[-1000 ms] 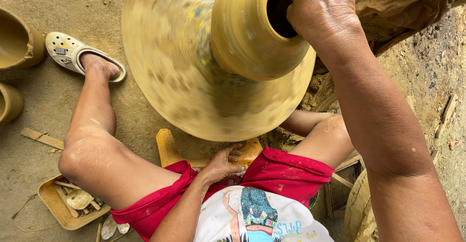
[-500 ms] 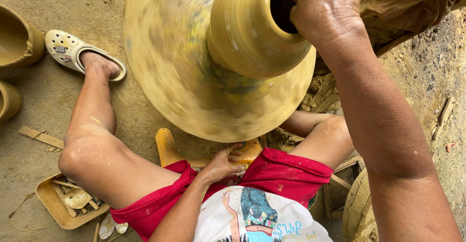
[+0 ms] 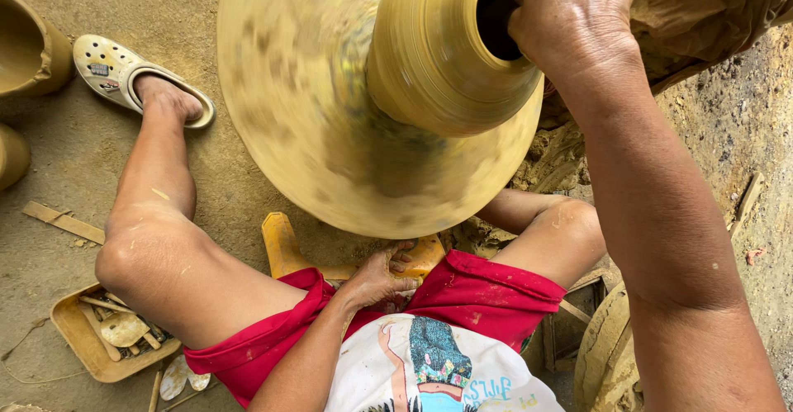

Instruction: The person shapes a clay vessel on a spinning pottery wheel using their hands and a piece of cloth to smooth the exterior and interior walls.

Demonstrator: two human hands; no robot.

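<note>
The clay pot (image 3: pixel 446 57) looks wet, smooth and glossy, as does the slip-coated wheel (image 3: pixel 306 123) beneath it. Left of the wheel, the dirt floor (image 3: pixel 74 172) is matt and rough; the perforated clog (image 3: pixel 111 69) there looks plastic.

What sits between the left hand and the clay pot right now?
In the head view, the blurred wheel disc lies between the left hand, low by the yellow stool, and the clay pot.

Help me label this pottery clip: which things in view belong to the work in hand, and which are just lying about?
In use:
- clay pot, right hand at its mouth
- spinning wheel disc, blurred
- yellow stool, left hand beside it, below the disc

Lying about:
- tray of wooden tools
- wooden stick
- clay vessels at the left edge
</note>
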